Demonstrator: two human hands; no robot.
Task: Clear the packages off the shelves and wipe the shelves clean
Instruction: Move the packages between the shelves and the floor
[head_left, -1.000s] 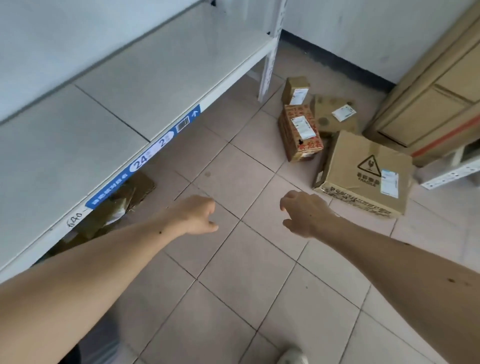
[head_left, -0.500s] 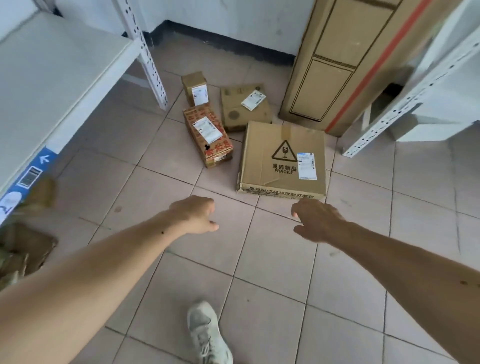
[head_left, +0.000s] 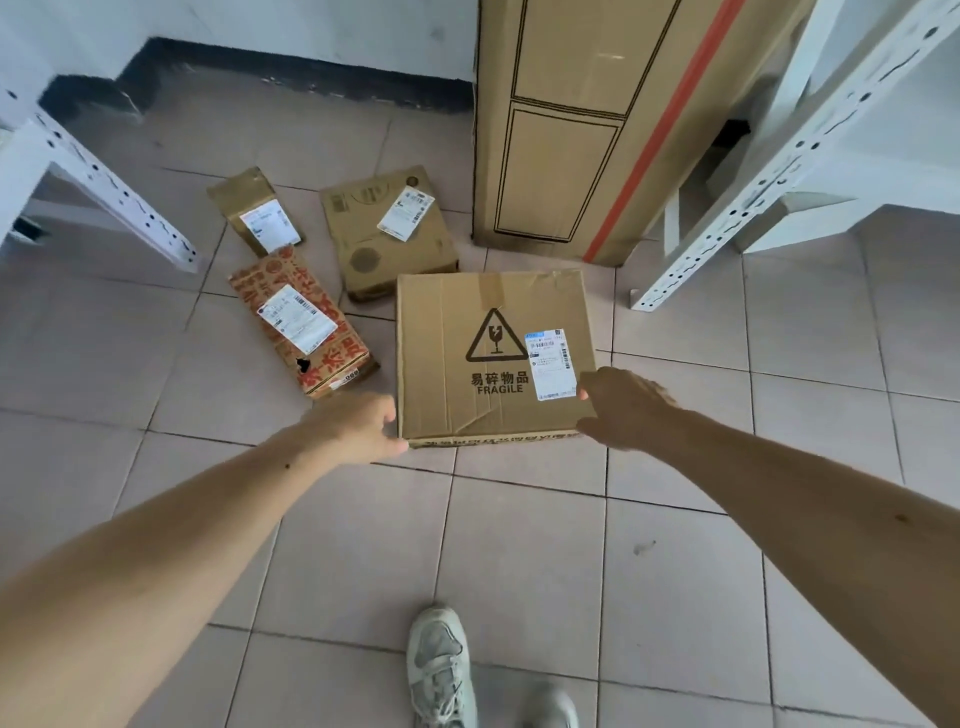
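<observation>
Mid-frame, reached for the fragile box (head_left: 493, 358): left hand (head_left: 358, 428) loosely curled, right hand (head_left: 621, 408) spread, neither gripping; probably needed lifting next by both sides

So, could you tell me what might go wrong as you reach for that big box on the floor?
1. The fragile box carries a breakage warning and its near top corner is already creased, so a rough lift could damage the contents.
2. The left hand and right hand sit only at its near corners, so the box could tip away.
3. The red-printed box lies close beside it and may get knocked.
</observation>
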